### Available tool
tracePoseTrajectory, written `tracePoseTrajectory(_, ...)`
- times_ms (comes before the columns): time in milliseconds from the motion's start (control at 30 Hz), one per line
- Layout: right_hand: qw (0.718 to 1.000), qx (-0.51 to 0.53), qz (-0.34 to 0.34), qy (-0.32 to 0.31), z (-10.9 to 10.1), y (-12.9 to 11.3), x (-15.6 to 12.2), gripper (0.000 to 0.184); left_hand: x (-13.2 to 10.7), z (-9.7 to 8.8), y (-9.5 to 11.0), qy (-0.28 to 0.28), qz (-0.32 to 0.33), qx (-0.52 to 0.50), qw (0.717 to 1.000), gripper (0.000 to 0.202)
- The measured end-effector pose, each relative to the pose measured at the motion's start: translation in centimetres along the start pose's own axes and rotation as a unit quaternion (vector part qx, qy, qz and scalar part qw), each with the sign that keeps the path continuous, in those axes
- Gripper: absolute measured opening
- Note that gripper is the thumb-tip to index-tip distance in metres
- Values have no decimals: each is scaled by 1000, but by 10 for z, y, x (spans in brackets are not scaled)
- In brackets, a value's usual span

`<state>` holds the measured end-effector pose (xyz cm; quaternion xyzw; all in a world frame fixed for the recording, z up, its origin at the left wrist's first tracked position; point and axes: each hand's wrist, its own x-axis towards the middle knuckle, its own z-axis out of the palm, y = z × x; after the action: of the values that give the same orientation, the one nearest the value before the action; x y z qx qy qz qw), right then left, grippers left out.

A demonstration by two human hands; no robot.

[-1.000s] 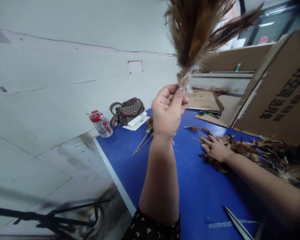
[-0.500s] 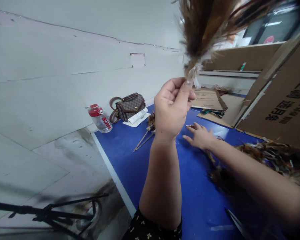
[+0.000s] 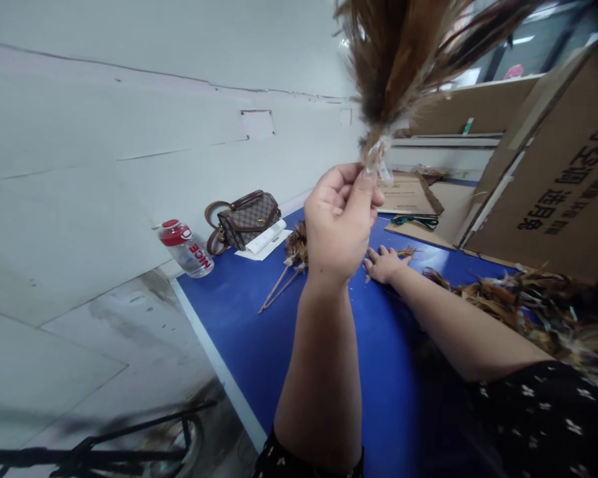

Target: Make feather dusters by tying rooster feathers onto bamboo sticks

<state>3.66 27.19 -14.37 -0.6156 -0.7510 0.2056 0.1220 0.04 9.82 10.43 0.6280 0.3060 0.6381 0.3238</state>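
Note:
My left hand (image 3: pixel 339 222) is raised above the blue table (image 3: pixel 239 318) and pinches the taped base of a bundle of brown feathers (image 3: pixel 403 60), which fans upward out of the top of the view. My right hand (image 3: pixel 385 263) lies flat on the table farther away, fingers spread, resting on a loose brown feather (image 3: pixel 404 252). A heap of loose feathers (image 3: pixel 523 309) runs along the table beside my right forearm.
A clear bottle with a red cap (image 3: pixel 183 247), a brown patterned handbag (image 3: pixel 244 220) and white paper (image 3: pixel 266 240) sit at the table's far left end. Thin sticks with feather tips (image 3: pixel 285 272) lie nearby. Flat cardboard (image 3: pixel 409 196) and a large cardboard box (image 3: pixel 553 186) stand behind.
My right hand slid from the feather heap leftward and farther across the table, and now lies flat on a single feather. My left hand kept the bundle raised.

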Motion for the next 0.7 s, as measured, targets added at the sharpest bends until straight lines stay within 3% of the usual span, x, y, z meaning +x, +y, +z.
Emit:
tracePoseTrajectory(167,999,-26,-20,-3,-1,72,-42,69,-9,15,-3,-30,2,1,1000,14)
tracePoseTrajectory(333,998,-22,-60,-1,0,117,-112,62,-20,31,-3,-75,17,6,997,18)
tracePoseTrajectory(433,996,0,-91,15,-4,130,-150,61,-29,42,-2,-89,4,24,996,19)
tracePoseTrajectory(533,991,31,-104,72,-12,134,-178,63,-39,52,-2,-118,-13,34,992,18)
tracePoseTrajectory(700,981,63,-76,169,-21,123,-211,47,-53,67,-5,-134,-46,51,989,19)
